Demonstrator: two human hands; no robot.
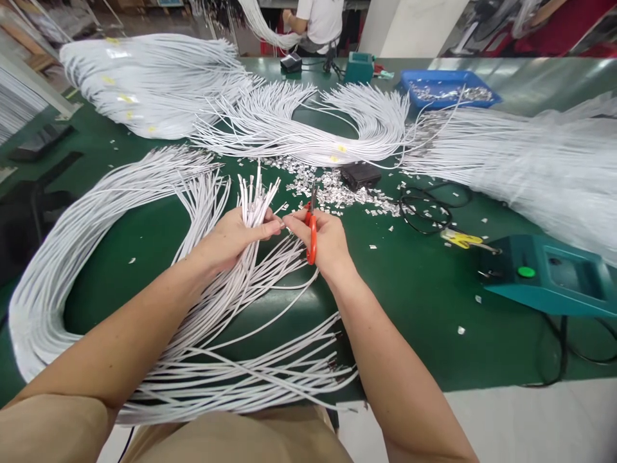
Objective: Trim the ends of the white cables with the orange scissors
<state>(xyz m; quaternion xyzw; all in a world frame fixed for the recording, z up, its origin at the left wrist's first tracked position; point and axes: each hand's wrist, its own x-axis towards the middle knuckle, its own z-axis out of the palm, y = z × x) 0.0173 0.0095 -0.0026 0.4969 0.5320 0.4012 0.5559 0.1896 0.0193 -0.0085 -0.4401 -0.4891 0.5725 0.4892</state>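
Observation:
A bunch of thin white cables is gripped in my left hand, their cut ends fanning upward past the fingers. Orange-handled scissors sit in my right hand, with the dark blades pointing away from me. My thumbs and fingertips almost meet at a cable end; what is pinched there is too small to make out. Below my hands more loose white cables spread toward the table's front edge. To the left, a thick cable bundle curves round in a loop.
Small silvery-white scraps litter the green table around a black block. Large cable bundles lie behind. A blue tray holds small pieces. A teal machine and yellow-handled cutters are at right. A person sits beyond.

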